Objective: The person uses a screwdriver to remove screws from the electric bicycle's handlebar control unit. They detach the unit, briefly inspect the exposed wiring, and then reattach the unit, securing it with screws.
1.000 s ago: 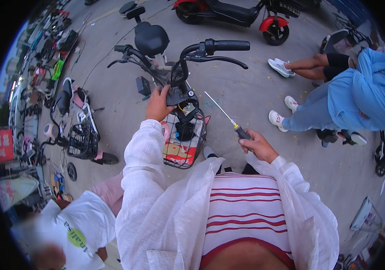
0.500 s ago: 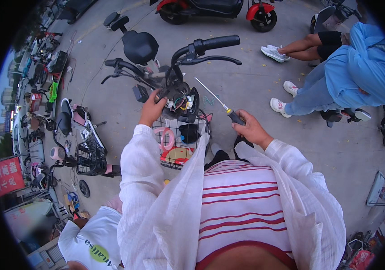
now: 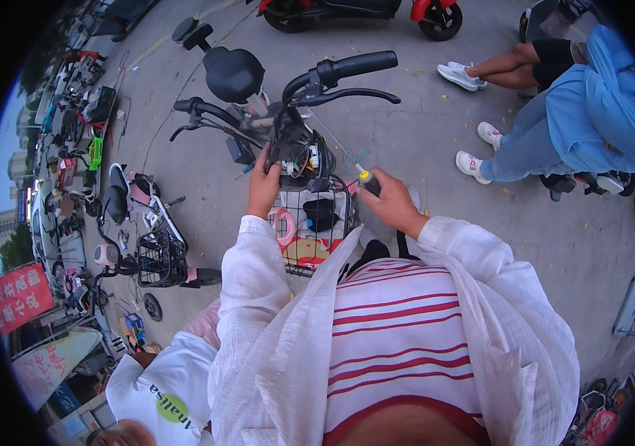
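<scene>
My right hand (image 3: 394,205) is closed round the dark and yellow handle of a screwdriver (image 3: 367,178). Its long thin shaft points forward and left, toward the front of an electric bike. On the left, my left hand (image 3: 263,187) pinches the edge of the bike's black front housing (image 3: 276,152), beneath the handlebar (image 3: 354,68). The housing is uncovered, and coloured wires (image 3: 306,160) with white connectors show inside it. Just below hangs a black wire basket (image 3: 310,256) holding a pink ring-shaped thing, a dark item and something red and yellow.
A person in a blue jacket (image 3: 592,104) is at the right, beside another pair of legs. Someone in a white shirt (image 3: 161,386) is at the lower left. Parked bikes line the left, one with a black basket (image 3: 160,256). A red scooter (image 3: 436,15) stands ahead.
The screwdriver has come left and closer to the wires, in my right hand. My left hand stays at the housing. The whole view has shifted slightly.
</scene>
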{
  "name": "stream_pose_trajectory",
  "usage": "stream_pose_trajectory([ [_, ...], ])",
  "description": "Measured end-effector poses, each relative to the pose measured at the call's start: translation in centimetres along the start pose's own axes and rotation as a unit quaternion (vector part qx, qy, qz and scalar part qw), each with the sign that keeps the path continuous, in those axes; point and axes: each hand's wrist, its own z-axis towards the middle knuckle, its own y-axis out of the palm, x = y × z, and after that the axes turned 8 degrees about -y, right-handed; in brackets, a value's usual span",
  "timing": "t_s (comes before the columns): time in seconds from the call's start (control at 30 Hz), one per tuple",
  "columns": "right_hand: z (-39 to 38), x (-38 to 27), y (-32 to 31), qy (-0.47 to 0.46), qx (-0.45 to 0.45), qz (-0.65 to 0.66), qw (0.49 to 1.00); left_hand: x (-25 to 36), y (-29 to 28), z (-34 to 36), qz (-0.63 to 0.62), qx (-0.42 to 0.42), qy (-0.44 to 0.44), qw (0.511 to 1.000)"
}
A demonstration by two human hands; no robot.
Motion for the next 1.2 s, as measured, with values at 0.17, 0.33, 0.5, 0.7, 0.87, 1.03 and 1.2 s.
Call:
stream_pose_trajectory([
  [0.17, 1.1, -2.1, 3.1, -0.075, 0.089, 0.002, 0.993, -0.1, 0.2, 0.0, 0.055, 0.016, 0.008, 0.998],
  [0.33, 3.6, -1.6, 3.4, -0.135, 0.021, -0.026, 0.990, -0.7, -0.5, 0.4, 0.126, 0.037, 0.006, 0.991],
  [0.5, 6.9, -0.3, 0.2, -0.225, -0.157, -0.104, 0.956, -0.5, -1.8, 0.7, 0.208, 0.019, -0.014, 0.978],
  [0.7, 7.1, -1.1, 0.1, -0.278, -0.258, -0.172, 0.909, -1.1, -3.3, 1.2, 0.195, 0.005, 0.009, 0.981],
  [0.87, 5.0, -1.9, 1.9, -0.294, -0.260, -0.229, 0.891, -0.3, -3.0, 1.5, 0.151, -0.014, 0.001, 0.988],
  [1.03, 5.1, -1.3, 2.3, -0.319, -0.232, -0.196, 0.898, 0.2, -3.4, 1.9, 0.153, -0.031, -0.029, 0.987],
  [1.2, 6.1, -2.1, 0.9, -0.312, -0.205, -0.146, 0.916, -0.3, -4.2, 1.9, 0.130, -0.044, 0.027, 0.990],
])
